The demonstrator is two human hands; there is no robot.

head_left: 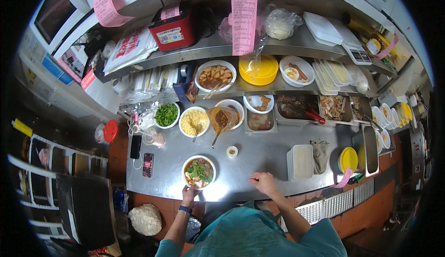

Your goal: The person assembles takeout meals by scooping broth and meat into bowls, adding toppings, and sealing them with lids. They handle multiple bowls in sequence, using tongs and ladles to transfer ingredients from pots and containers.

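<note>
A white bowl (214, 176) of soup with meat and chopped green herbs stands near the table's front edge. My left hand (189, 196) is closed on its near rim, with some fingers hidden under the bowl. To the right, my right hand (263, 183) hovers over the steel table (241, 173), its fingers curled together; whether anything is inside them cannot be seen. Beyond the bowl lies a small roll of tape (232, 151). Farther back are a bowl of chopped greens (166, 115), a bowl of minced garlic (193, 121) with a spoon, and a bag of dark sauce (222, 118).
Two phones (148, 164) and a cup (153, 137) lie at the left. Steel trays of meat (334, 107) with red-handled tongs (315, 116) line the back right. Stacked containers (301, 161) and a yellow-lidded tub (348, 158) stand right. A shelf (204, 44) overhangs the back.
</note>
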